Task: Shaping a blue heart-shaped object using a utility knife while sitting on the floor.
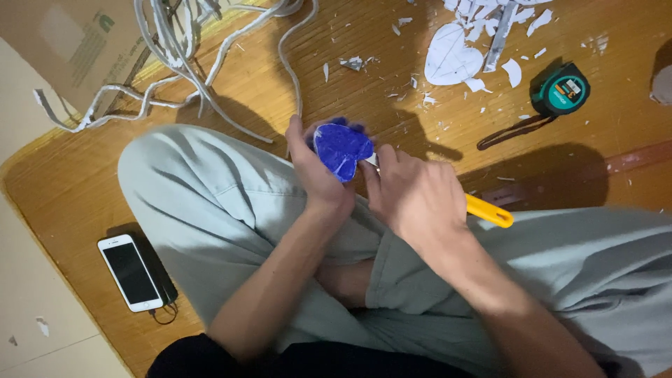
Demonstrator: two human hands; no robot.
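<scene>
Below the hands, the person's legs in pale grey-green trousers (210, 203) fill most of the view, folded cross-legged on a wooden floor mat (70, 175) that spreads out on every side of them. Up and to the left of the hands lies a flattened brown cardboard box (63, 42), with a tangle of white trimmed strips (189, 63) trailing from it toward the left hand. Above and to the right of the hands sits a white heart-shaped cutout (451, 59) among scattered white scraps, and further right a green and black tape measure (563, 89) with its strap stretched out. Well below and left of the hands, beside the knee, a white phone (131, 271) lies face up.

The left hand (315, 178) is closed around a blue heart-shaped piece (341, 148), fingers curled behind it, holding it up over the lap. The right hand (413, 199) is wrapped tight on a yellow-handled utility knife (488, 211), whose tip meets the right edge of the blue piece.

This looks like the trimming step: the edge of the shape is being pared. The next stroke would call for a steady grip and for the left fingers to stay clear of the blade.

Pale floor tile (28, 301) shows beyond the mat's edge.
</scene>
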